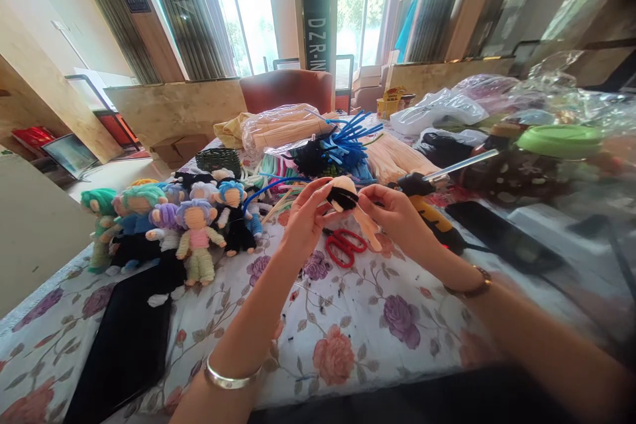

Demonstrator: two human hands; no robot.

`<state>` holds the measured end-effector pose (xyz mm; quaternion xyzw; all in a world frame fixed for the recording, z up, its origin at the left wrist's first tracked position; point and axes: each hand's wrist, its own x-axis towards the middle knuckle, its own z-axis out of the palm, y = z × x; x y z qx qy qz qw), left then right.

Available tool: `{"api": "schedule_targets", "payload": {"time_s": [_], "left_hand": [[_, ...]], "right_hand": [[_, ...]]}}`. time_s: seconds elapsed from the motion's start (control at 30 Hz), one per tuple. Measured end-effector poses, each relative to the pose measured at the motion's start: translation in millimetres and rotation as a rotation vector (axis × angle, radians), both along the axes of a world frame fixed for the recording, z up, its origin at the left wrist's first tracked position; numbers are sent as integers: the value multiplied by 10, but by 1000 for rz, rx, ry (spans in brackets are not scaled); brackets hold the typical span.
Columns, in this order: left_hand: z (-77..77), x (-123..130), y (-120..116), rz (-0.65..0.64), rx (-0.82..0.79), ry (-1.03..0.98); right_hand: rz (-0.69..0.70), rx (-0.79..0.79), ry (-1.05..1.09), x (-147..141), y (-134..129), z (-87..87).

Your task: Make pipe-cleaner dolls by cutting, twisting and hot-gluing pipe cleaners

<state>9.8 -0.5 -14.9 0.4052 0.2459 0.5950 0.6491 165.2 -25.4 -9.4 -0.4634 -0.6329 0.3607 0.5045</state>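
Between my two hands, above the table, is a small unfinished-looking doll [344, 187] with a cream head, a black strip across it and peach strands hanging down. My left hand [312, 211] is closed around its left side. On the other side, my right hand [390, 209] pinches at the black strip's end; the fingertips partly hide what they grip. Just below lie red-handled scissors [346, 248], their blades mostly hidden. A yellow and black glue gun [437, 225] with a clear glue stick [464, 164] lies beside my right wrist.
Several finished yarn dolls [199, 235] stand at the left behind a black tablet-like slab [124, 338]. Blue and black fuzzy stems [348, 139] and peach bundles [397, 156] lie behind my hands. A dark phone [501, 235] and a green-lidded jar [559, 140] are at the right, on a floral tablecloth [368, 344].
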Motion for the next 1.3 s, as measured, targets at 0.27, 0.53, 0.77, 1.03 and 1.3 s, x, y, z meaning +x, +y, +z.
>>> {"api": "schedule_targets", "payload": {"time_s": [0.27, 0.53, 0.77, 1.03, 1.3], "left_hand": [[18, 2, -4, -12, -43, 3], [45, -36, 32, -95, -242, -32], [114, -72, 10, -143, -387, -34], [90, -91, 9, -122, -422, -22], [114, -65, -2, -68, -311, -20]], "right_hand": [[6, 114, 59, -7, 58, -67], [68, 171, 107, -10, 77, -90], [211, 81, 185, 3, 67, -88], [126, 155, 150, -13, 26, -107], [149, 117, 183, -30, 107, -171]]}}
